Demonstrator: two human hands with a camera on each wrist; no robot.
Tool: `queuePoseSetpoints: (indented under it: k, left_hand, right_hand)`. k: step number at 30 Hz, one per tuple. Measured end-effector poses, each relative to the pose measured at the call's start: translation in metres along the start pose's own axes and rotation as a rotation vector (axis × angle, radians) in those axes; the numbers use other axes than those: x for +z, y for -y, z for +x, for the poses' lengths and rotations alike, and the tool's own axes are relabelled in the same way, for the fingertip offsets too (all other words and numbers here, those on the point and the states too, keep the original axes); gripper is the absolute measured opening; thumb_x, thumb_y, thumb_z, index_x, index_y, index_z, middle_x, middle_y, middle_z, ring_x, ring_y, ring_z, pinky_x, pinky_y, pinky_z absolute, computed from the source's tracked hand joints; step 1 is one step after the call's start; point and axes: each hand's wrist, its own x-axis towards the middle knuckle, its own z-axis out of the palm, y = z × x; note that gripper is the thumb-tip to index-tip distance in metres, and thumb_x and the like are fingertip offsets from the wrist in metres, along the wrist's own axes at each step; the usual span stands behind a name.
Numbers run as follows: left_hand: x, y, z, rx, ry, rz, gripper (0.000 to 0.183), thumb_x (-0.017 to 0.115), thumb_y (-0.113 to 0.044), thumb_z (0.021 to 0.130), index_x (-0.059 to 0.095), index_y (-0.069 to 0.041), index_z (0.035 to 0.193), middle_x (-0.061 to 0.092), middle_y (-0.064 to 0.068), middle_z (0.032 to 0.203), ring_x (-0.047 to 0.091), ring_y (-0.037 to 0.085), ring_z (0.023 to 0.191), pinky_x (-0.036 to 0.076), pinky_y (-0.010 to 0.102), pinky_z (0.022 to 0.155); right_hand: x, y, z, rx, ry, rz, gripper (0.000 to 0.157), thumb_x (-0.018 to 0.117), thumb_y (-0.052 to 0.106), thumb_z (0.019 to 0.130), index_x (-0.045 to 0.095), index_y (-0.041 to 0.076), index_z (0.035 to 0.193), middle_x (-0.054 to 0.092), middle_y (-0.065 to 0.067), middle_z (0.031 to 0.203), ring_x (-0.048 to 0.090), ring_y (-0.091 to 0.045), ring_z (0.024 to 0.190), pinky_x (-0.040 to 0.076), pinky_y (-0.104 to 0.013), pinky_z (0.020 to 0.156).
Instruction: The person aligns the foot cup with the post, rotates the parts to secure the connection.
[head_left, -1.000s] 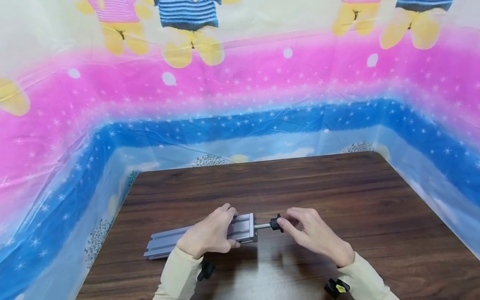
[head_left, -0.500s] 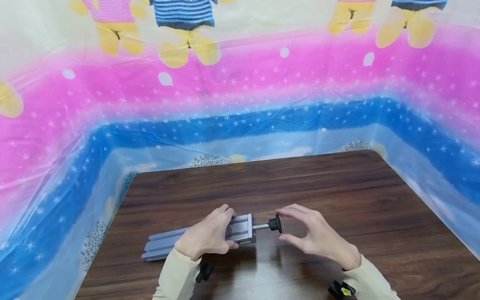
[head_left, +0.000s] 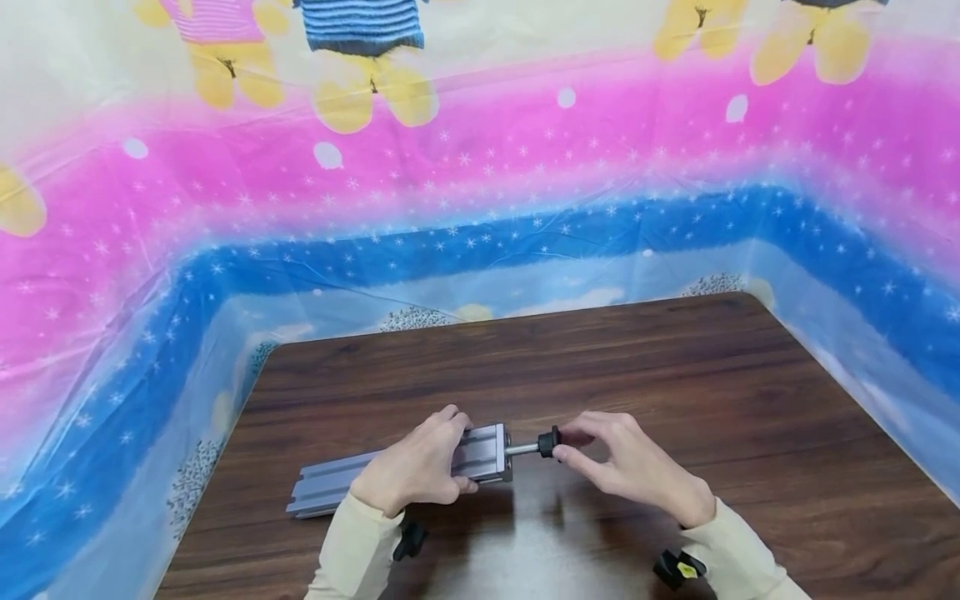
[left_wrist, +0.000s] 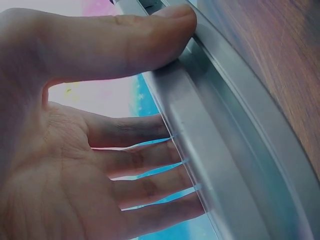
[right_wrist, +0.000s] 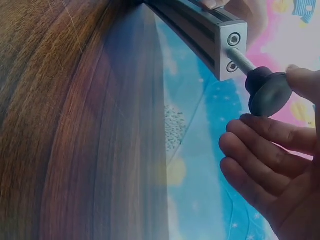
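My left hand point(head_left: 416, 460) grips a grey aluminium profile point(head_left: 333, 482) near its right end, thumb on the near side and fingers on the far side. In the left wrist view the thumb presses by the groove of the profile point(left_wrist: 220, 135). A threaded rod point(right_wrist: 241, 61) sticks out of the end plate point(right_wrist: 226, 50), between two screws. On the rod sits a black levelling foot point(right_wrist: 270, 92) with a round base. My right hand point(head_left: 630, 467) pinches the rim of that base between thumb and index finger; its other fingers lie below, off the foot.
Everything is over a dark wood-grain table point(head_left: 675, 367). A printed pink and blue cloth point(head_left: 480, 167) hangs behind and along its sides. Black camera mounts point(head_left: 678, 569) are strapped at both wrists.
My right thumb and fingers were at the foot, spread apart from it half a second ago, and now close on its rim again. The left hand keeps its hold on the profile.
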Motion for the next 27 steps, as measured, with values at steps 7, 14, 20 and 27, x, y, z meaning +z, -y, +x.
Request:
queuePoseSetpoints:
  k: [7, 14, 20, 27]
  left_hand:
    - [0.004, -0.001, 0.003, 0.001, 0.012, 0.002, 0.049, 0.087, -0.015, 0.073, 0.06, 0.004, 0.11, 0.052, 0.007, 0.094, 0.044, 0.017, 0.078, 0.043, 0.03, 0.069]
    - [0.006, -0.002, 0.005, 0.019, -0.002, 0.006, 0.05, 0.088, -0.017, 0.073, 0.06, 0.004, 0.109, 0.053, 0.008, 0.095, 0.045, 0.017, 0.078, 0.044, 0.031, 0.069]
    - [0.002, 0.001, 0.002, 0.008, 0.006, 0.001, 0.051, 0.088, -0.016, 0.073, 0.06, 0.005, 0.111, 0.053, 0.009, 0.096, 0.045, 0.017, 0.079, 0.044, 0.032, 0.07]
    - [0.003, 0.001, 0.001, 0.015, 0.003, -0.011, 0.045, 0.086, -0.014, 0.072, 0.059, 0.002, 0.104, 0.05, 0.006, 0.091, 0.043, 0.017, 0.078, 0.042, 0.03, 0.069]
  right_hand:
    - [-0.001, -0.002, 0.003, 0.05, 0.025, -0.033, 0.032, 0.061, 0.025, 0.102, 0.062, 0.023, 0.07, 0.054, 0.019, 0.061, 0.043, 0.007, 0.051, 0.04, -0.019, 0.049]
    - [-0.011, 0.001, -0.005, 0.07, 0.018, -0.079, 0.009, 0.067, 0.03, 0.098, 0.071, 0.022, 0.096, 0.068, 0.015, 0.085, 0.063, 0.001, 0.074, 0.054, -0.026, 0.067]
    - [-0.008, 0.0, -0.007, -0.145, -0.029, -0.06, 0.056, 0.085, 0.017, 0.082, 0.062, 0.012, 0.133, 0.068, 0.0, 0.124, 0.067, -0.017, 0.113, 0.055, -0.032, 0.094]
    - [-0.003, -0.001, -0.005, -0.153, -0.037, -0.053, 0.041, 0.079, 0.013, 0.087, 0.066, 0.015, 0.126, 0.07, 0.003, 0.115, 0.07, -0.016, 0.103, 0.057, -0.034, 0.087]
